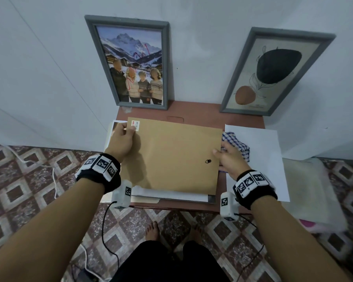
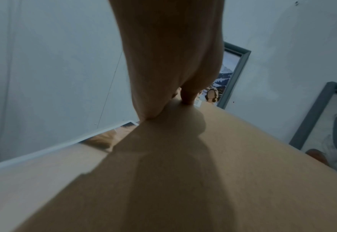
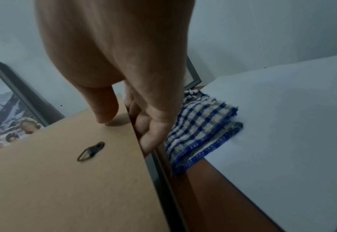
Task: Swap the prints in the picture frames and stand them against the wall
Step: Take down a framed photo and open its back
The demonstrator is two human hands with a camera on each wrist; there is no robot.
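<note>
Holding backing board (image 1: 175, 155) level w/ both hands: left hand (image 1: 121, 140) pinches far corner, right hand (image 1: 230, 157) grips edge, prob. to seat it over frame (image 3: 161, 180) on worktop (image 1: 202, 112).

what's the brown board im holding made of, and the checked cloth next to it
Brown board: likely fibreboard or hardboard, matte; flat, thin, uniform tan surface with a small metal hanger. Checked cloth: woven cotton-like fabric, judging by its nubby blue-and-white weave and soft folds.
</note>
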